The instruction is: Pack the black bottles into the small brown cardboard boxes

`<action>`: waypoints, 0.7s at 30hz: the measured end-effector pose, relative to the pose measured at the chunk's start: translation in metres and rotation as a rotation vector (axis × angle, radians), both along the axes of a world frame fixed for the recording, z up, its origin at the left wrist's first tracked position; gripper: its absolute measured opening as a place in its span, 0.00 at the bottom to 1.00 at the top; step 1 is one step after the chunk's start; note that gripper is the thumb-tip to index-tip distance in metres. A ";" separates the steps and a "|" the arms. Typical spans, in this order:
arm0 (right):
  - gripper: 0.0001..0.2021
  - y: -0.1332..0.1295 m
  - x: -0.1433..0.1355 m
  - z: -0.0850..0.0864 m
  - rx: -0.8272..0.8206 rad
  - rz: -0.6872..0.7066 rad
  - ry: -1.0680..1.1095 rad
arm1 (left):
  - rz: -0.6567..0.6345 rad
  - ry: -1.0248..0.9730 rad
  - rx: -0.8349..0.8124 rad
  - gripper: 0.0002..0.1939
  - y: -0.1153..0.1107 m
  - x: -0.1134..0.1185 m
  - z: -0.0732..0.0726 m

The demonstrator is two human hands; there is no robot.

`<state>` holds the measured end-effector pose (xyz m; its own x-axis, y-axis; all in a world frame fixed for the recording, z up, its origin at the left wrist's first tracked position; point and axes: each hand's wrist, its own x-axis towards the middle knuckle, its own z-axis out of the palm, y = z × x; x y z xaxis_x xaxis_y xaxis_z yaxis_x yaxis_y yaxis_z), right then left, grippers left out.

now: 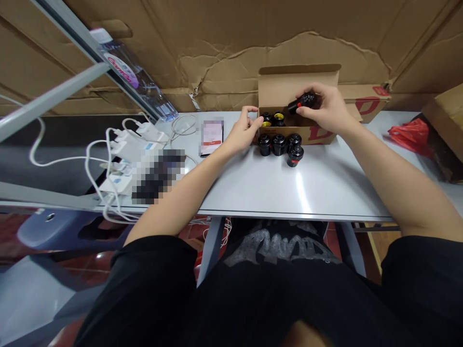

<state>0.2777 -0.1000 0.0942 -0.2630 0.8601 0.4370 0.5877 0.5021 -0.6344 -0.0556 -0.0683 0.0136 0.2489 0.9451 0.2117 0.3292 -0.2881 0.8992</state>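
Note:
Above the open cardboard box [304, 135], my right hand [327, 107] grips a black cylindrical part [304, 102] with a ribbed end and a red mark, tilted on its side. My left hand [246, 129] holds the box's left end, thumb and fingers at its corner. Inside the box's left part sit several black parts [278, 118], some showing gold-coloured threaded openings; the front wall hides their lower halves. Several like parts stand upright on the table before the box, the nearest black part [295, 156] bearing a red mark.
A phone [211, 138] lies left on the table [253, 193]. Beyond it are a power strip [135, 149] with white cables, a blurred dark object [159, 176] and a water bottle [135, 77]. A red plastic bag [412, 136] and other cartons [372, 101] are right.

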 end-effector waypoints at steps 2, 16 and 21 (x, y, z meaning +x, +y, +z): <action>0.37 -0.001 -0.001 0.000 -0.036 0.012 0.016 | 0.006 0.003 0.002 0.31 0.000 0.000 -0.001; 0.31 -0.004 -0.001 0.003 0.055 0.007 -0.035 | 0.000 0.006 -0.005 0.34 0.004 -0.001 -0.005; 0.29 -0.009 -0.003 0.008 0.038 -0.020 -0.062 | 0.007 0.009 -0.021 0.33 0.001 0.000 -0.001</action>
<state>0.2745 -0.1091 0.1017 -0.2735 0.8487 0.4526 0.6352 0.5127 -0.5776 -0.0560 -0.0669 0.0127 0.2440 0.9511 0.1891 0.3396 -0.2665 0.9020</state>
